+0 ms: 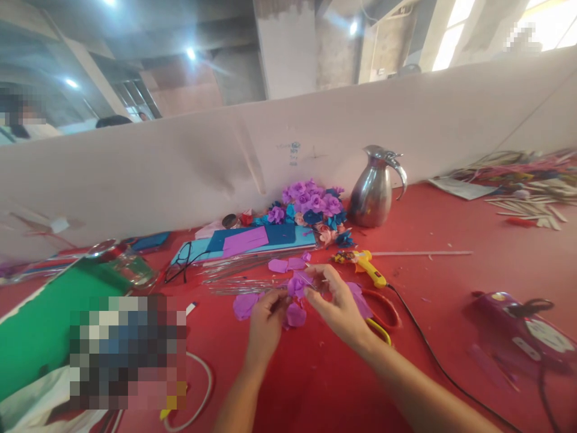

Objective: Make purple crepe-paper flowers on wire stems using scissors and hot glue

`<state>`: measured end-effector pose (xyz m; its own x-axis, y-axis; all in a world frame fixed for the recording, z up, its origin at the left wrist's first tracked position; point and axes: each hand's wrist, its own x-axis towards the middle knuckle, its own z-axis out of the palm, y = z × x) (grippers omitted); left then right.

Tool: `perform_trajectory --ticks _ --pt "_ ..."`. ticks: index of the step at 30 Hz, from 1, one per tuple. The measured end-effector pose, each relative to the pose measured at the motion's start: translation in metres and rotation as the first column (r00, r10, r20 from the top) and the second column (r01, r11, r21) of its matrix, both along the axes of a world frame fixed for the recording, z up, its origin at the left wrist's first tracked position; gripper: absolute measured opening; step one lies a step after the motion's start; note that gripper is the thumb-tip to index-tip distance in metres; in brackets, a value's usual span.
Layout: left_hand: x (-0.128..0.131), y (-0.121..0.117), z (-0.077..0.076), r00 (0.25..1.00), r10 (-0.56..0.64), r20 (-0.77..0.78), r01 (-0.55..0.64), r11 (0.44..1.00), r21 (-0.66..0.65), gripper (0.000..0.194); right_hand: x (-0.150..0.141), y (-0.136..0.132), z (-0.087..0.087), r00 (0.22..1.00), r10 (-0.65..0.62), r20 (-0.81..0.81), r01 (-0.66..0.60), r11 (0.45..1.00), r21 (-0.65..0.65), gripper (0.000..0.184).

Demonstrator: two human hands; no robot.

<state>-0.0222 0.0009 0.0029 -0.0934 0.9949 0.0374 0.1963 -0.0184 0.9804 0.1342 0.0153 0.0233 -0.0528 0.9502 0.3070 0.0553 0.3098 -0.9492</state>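
Observation:
Between my hands is a small purple paper flower (296, 285) with curled petals. The fingers of my left hand (269, 316) are closed in a pinch on its left side. Around its right side curve the thumb and forefinger of my right hand (337, 299), touching the petals. Loose purple petals lie close by, among them a rounded petal (246, 306) left of my left hand and another petal (296, 315) below the flower. Scissors with red and yellow handles (384, 310) lie partly hidden beside my right hand, next to more purple paper (359, 299).
Beyond my hands are thin wires (246, 287), paper sheets (282, 236), eyeglasses (184, 264) and a heap of finished paper flowers (311, 201). A yellow glue gun (372, 269) trails a black cord. A metal jug (372, 192) stands against the partition; a purple device (523, 325) sits right.

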Motion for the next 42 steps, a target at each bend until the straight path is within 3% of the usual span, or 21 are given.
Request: perform_trajectory --ticks 4,6,10,14,20,22,25,28,32,37,40,42 --pt "-0.002 0.003 -0.001 0.984 -0.097 -0.146 0.104 0.994 0.04 0.014 0.011 0.01 0.004 0.986 0.162 -0.033 -0.165 0.971 -0.175 0.018" --pt "-0.001 0.003 -0.001 0.975 -0.132 -0.181 0.14 0.99 0.033 0.015 0.013 0.014 0.003 0.982 0.19 -0.014 -0.189 0.96 -0.205 0.016" --pt "0.002 0.002 0.001 0.963 -0.171 -0.207 0.174 0.985 -0.004 0.016 0.011 0.018 -0.003 0.983 0.185 0.013 -0.178 0.959 -0.219 0.012" --pt "0.003 0.001 0.005 0.964 -0.16 -0.211 0.158 0.987 -0.029 0.015 0.009 0.018 -0.006 0.983 0.168 -0.069 -0.18 0.953 -0.245 0.011" --pt "0.002 0.002 0.003 0.983 -0.143 -0.112 0.137 0.989 -0.063 0.013 0.012 0.014 0.001 0.975 0.146 -0.165 -0.184 0.952 -0.245 0.015" --pt "0.002 0.002 0.003 0.987 -0.131 -0.088 0.126 0.99 -0.063 0.012 0.014 0.013 0.003 0.981 0.143 -0.128 -0.168 0.963 -0.211 0.019" --pt "0.002 0.003 0.002 0.988 -0.127 -0.083 0.124 0.991 -0.041 0.012 0.016 0.012 0.006 0.978 0.18 0.102 -0.173 0.982 -0.081 0.017" --pt "0.001 0.003 0.0 0.984 -0.14 -0.11 0.138 0.99 -0.021 0.011 0.015 0.01 0.009 0.916 0.189 0.354 -0.229 0.971 0.074 0.018" --pt "0.001 0.003 0.0 0.975 -0.147 -0.169 0.148 0.989 -0.007 0.011 0.012 0.005 0.01 0.872 0.12 0.474 -0.241 0.948 0.205 0.021" --pt "0.003 0.001 0.004 0.984 -0.173 -0.041 0.169 0.983 -0.073 0.013 0.011 -0.003 0.011 0.91 0.028 0.413 -0.182 0.923 0.34 0.027" --pt "0.002 0.0 0.004 0.979 -0.172 0.108 0.186 0.974 -0.128 0.02 0.012 -0.005 0.011 0.961 -0.098 0.258 -0.007 0.926 0.378 0.04" --pt "0.001 -0.001 0.004 0.968 -0.152 0.2 0.184 0.971 -0.152 0.024 0.012 -0.005 0.011 0.969 -0.195 0.154 0.129 0.924 0.36 0.037"
